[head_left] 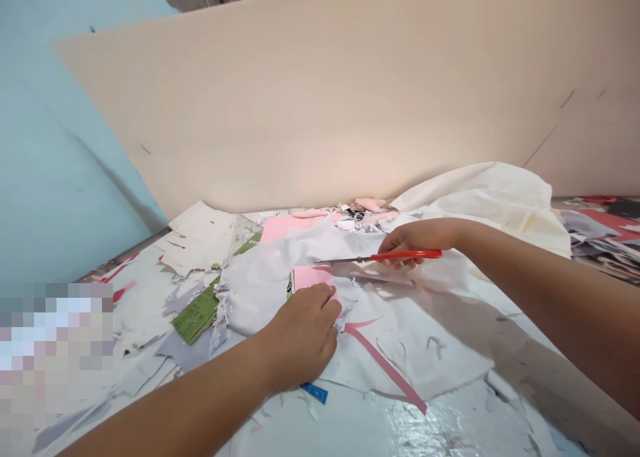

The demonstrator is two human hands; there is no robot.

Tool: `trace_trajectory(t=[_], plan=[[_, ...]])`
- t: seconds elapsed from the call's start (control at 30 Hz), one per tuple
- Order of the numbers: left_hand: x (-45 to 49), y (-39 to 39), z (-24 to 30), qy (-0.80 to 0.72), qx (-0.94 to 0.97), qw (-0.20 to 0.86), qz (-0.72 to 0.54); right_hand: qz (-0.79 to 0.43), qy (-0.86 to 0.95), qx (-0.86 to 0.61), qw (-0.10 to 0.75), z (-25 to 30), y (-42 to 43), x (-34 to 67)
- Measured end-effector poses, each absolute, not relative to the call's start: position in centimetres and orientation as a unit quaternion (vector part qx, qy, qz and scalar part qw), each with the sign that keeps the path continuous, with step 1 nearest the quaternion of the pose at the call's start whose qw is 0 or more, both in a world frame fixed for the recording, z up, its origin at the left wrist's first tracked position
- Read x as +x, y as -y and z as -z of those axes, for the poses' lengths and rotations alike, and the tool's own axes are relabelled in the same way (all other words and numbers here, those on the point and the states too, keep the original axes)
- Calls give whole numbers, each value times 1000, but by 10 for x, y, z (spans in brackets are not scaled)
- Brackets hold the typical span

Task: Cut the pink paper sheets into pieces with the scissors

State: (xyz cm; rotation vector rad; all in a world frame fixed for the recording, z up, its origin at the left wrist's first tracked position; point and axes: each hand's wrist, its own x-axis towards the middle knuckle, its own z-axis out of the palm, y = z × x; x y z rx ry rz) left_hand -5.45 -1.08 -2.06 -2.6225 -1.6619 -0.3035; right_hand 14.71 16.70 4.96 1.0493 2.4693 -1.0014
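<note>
My right hand [407,242] is closed around a pair of scissors [406,254] with red handles. Their metal blades point left, over a piece of white cloth [265,270] and just above a pink sheet of paper [307,277]. Below the blades, my left hand [305,334] has its fingers curled down onto the edge of the pink sheet; the fingertips are partly hidden. A narrow dark pink strip [387,367] lies to the right of my left hand. Beneath that hand, the end of a small blue piece [315,393] sticks out.
White scraps and shreds cover much of the surface [350,430]. Green printed booklets [197,314] lie at the left, near torn white sheets [197,234]. A pale cloth [490,190] is heaped at the back right. Behind stands a beige panel [350,97], beside a blue wall [60,144].
</note>
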Motion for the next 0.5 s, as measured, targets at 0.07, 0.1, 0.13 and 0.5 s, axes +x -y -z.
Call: trace_trajectory(t=[0.07, 0.1, 0.13, 0.5], plan=[[-55, 11, 21, 534, -840, 12, 98, 348, -849, 367, 152, -49, -167, 143], [-55, 11, 21, 535, -839, 12, 98, 341, -850, 369, 161, -49, -167, 141], [-55, 11, 21, 535, -839, 12, 98, 326, -854, 370, 169, -49, -167, 139], [-56, 11, 21, 532, -841, 14, 99, 188, -912, 359, 64, -26, -151, 138]])
